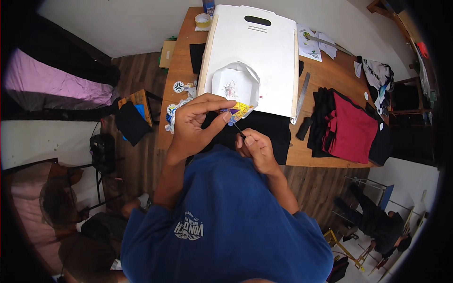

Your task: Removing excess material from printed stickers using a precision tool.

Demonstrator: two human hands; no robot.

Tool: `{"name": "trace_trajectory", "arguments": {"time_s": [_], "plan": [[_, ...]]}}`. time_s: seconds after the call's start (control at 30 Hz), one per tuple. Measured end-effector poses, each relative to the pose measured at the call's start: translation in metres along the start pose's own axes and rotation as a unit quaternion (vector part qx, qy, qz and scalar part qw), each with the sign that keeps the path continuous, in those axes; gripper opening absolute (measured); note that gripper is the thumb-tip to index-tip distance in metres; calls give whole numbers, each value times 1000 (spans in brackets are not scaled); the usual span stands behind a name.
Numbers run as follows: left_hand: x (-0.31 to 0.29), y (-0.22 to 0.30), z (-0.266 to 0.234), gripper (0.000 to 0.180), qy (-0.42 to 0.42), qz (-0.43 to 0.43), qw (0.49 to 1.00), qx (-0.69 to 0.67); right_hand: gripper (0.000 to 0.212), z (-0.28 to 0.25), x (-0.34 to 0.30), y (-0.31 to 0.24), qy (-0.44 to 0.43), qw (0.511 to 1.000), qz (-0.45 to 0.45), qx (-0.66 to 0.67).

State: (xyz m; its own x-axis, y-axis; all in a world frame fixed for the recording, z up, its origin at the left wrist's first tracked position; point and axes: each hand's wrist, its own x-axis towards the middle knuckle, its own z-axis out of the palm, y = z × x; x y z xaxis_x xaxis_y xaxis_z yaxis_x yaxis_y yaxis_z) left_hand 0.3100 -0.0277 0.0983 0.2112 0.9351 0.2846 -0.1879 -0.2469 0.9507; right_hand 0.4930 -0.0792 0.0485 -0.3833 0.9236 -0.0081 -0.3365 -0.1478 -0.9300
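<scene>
My left hand [193, 125] pinches a small yellow, purple and blue patterned patch [242, 110] between thumb and fingers. Closed around a thin black tool [239, 131], my right hand [260, 150] is just below and to the right. The tool's far end meets the lower edge of the patch; its exact kind is too small to make out. Just beyond my hands sits a white many-sided paper tray [257, 82] with small scraps in it. It rests on a white board [278, 56]. Black cloth [271, 137] lies under my hands.
Red and black folded cloth [351, 129] is stacked at the right of the wooden table [299, 153], near a metal ruler [302, 98]. Round stickers [178, 87] lie on the left, a tape roll [203, 20] far left. Other people [377, 226] are lower right and lower left.
</scene>
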Motion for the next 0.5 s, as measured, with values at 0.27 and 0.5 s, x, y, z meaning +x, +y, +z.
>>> {"name": "trace_trajectory", "arguments": {"time_s": [0.27,0.5], "plan": [[-3,-3,0,26,1,-5,1000,-3,38,-3,-2,5,-17,999,2,34],[0,-3,-1,26,2,-1,1000,-9,38,-4,0,6,-15,999,0,35]]}}
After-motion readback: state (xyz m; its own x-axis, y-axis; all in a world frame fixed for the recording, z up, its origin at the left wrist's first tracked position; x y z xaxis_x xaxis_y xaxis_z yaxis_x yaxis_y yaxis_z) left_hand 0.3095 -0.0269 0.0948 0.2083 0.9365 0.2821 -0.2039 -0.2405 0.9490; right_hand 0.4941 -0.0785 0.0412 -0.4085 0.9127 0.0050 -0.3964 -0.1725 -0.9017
